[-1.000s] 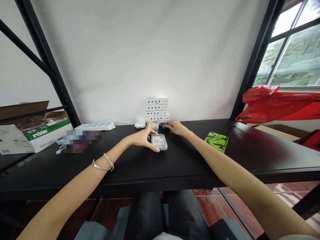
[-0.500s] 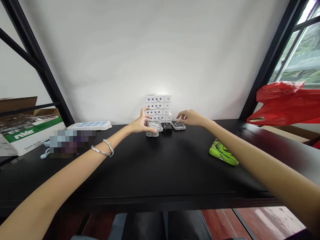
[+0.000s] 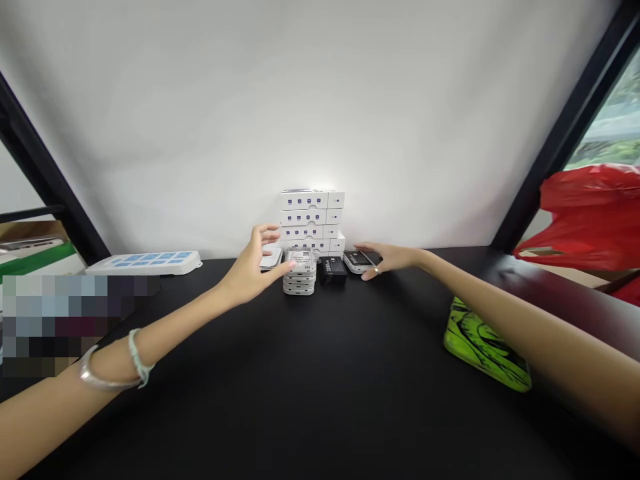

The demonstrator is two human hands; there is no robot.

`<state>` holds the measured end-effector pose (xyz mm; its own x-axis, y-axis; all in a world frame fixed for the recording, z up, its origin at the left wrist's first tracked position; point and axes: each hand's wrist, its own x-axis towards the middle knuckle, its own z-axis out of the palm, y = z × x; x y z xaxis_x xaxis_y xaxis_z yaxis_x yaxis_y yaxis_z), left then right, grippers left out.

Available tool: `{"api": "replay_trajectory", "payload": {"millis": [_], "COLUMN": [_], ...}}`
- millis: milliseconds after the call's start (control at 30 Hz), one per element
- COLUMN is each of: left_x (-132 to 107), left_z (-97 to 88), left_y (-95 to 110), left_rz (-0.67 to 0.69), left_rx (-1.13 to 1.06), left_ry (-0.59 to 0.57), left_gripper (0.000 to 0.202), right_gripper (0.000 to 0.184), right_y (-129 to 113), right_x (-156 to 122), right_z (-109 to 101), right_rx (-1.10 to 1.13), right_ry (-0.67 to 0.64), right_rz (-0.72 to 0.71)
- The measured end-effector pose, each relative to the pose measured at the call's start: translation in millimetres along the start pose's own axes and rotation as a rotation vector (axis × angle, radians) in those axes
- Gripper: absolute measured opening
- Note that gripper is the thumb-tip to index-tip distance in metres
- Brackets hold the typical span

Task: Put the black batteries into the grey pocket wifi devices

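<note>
Reaching toward the foot of the stacked white boxes point(image 3: 310, 217) on the bench point(image 3: 320, 400): the open left hand point(image 3: 250, 270), fingers spread, grasped nothing, its thumb just at a pile of grey handheld devices point(image 3: 301, 272) in front of the boxes. The right hand point(image 3: 387, 259) lay across a single grey device point(image 3: 357, 261) right of the boxes, its grasp impossible to tell; a black device point(image 3: 332, 270) sat between.

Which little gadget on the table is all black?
The black one in the middle, between the stack of grey ones and the silver-edged one under the right hand; only it has no pale edge.
</note>
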<state>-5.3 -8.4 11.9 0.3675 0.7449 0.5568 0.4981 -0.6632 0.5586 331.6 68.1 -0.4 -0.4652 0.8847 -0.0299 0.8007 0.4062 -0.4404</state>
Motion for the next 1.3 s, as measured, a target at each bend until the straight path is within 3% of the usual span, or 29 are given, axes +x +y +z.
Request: {"api": "replay_trajectory", "payload": {"millis": [133, 267, 333, 433, 500, 600, 833, 967, 1133, 1233, 1300], "left_x": [-22.7, -50.0, -59.8, -65.5, -65.2, -65.4, -74.2, -74.6, -72.5, -70.7, -69.5], "left_z": [-4.3, 4.3, 13.5, 26.3, 31.1, 33.1, 34.8, 35.5, 35.0, 34.9, 34.7], "left_y": [25.0, 45.2, 49.8, 49.0, 45.2, 40.4, 41.9, 37.2, 23.0, 18.5, 18.7], "left_rz": [0.054, -0.03, -0.131, -0.238, -0.241, -0.259, -0.29, -0.24, -0.154, -0.163, -0.173], "left_rx": [0.054, 0.13, 0.117, 0.056, 0.004, -0.057, -0.095, -0.103, -0.122, -0.143, -0.157], "left_ry": [0.018, -0.239, -0.336, -0.41, -0.463, -0.463, -0.369, -0.368, -0.474, -0.498, -0.496], "left_gripper": [0.039, 0.029, 0.04, 0.081, 0.104, 0.112, 0.103, 0.101, 0.105, 0.107, 0.108], "right_gripper": [0.105, 0.091, 0.085, 0.084, 0.081, 0.075, 0.05, 0.053, 0.06, 0.055, 0.049], "right_y": [-6.4, -36.4, -60.1, -96.5, -114.8, -130.6, -138.7, -137.1, -141.6, -147.1, -147.5], "right_x": [-15.8, -62.5, -83.8, -99.2, -98.3, -88.1, -66.5, -64.2, -70.3, -80.1, -82.9], "right_z": [-0.9, 2.0, 13.5, 40.0, 55.6, 65.0, 56.6, 62.4, 69.2, 67.8, 62.9], "right_rx": [0.005, 0.016, -0.013, -0.01, 0.038, 0.101, 0.102, 0.163, 0.247, 0.311, 0.423], "right_ry": [-0.002, -0.036, -0.039, -0.054, -0.054, -0.098, -0.124, -0.118, -0.091, -0.071, -0.144], "right_rz": [0.078, 0.017, 0.048, 0.078, 0.055, -0.029, -0.148, -0.097, -0.033, 0.05, 0.073]}}
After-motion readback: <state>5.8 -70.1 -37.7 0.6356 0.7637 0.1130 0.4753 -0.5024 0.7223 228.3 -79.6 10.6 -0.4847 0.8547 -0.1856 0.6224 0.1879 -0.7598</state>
